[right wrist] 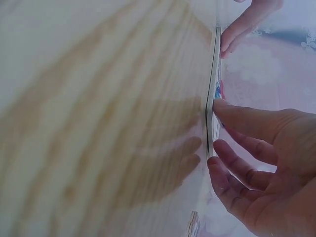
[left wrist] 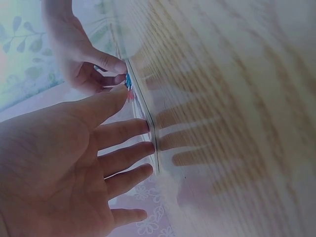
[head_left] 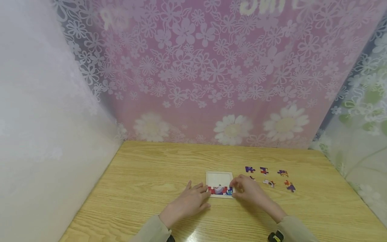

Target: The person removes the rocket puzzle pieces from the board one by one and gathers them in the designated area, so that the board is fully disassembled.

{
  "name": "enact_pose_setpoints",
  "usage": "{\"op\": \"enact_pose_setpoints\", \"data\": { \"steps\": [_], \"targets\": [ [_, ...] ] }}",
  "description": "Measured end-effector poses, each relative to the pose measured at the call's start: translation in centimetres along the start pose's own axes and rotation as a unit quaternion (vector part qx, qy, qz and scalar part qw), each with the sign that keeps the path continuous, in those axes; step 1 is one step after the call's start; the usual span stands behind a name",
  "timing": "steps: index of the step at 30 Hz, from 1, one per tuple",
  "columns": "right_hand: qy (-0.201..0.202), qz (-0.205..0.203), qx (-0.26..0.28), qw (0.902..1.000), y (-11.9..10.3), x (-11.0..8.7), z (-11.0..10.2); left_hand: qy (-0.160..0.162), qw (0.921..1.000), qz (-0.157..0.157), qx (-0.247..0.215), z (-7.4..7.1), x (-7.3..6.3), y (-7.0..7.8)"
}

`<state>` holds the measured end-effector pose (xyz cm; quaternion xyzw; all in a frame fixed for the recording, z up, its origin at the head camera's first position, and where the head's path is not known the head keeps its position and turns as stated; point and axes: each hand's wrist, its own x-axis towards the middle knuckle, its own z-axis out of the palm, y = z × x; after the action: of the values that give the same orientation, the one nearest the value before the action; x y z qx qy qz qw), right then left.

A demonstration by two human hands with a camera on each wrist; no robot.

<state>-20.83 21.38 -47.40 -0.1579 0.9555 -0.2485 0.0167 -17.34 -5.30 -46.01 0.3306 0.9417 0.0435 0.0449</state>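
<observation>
Your worktop (head_left: 145,174) shows a light yellow-brown wood grain, and the puzzle tray (head_left: 219,177) on it is white with a red, white and blue strip of fitted pieces along its near edge. The loose pieces (head_left: 283,173) beside it are purple, red and orange. The backdrop (head_left: 211,74) is pink with a white flower pattern.

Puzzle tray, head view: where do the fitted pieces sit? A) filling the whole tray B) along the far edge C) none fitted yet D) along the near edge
D: the puzzle tray has coloured fitted pieces only along its near edge, between the left hand and right hand; the rest is bare white.
</observation>
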Motion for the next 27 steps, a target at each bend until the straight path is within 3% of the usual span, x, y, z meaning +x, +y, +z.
{"op": "enact_pose_setpoints", "data": {
  "steps": [8, 18, 23, 27],
  "targets": [
    [0.007, -0.011, 0.011, 0.9999, 0.2, 0.4, 0.0, -0.002, 1.0, -0.004, 0.0, 0.0, 0.1, 0.1],
    [0.001, -0.041, 0.098, 0.9943, 1.0, 0.3, -0.5, -0.003, 1.0, -0.003, -0.001, 0.0, 0.0, 0.1],
    [0.016, -0.022, 0.146, 0.9889, 1.7, 0.4, -0.8, -0.002, 1.0, -0.002, 0.0, 0.0, -0.1, 0.2],
    [0.015, 0.011, 0.212, 0.9772, 1.8, 0.3, -1.2, 0.0, 1.0, -0.001, 0.004, 0.0, 0.0, 0.1]
  ]
}}
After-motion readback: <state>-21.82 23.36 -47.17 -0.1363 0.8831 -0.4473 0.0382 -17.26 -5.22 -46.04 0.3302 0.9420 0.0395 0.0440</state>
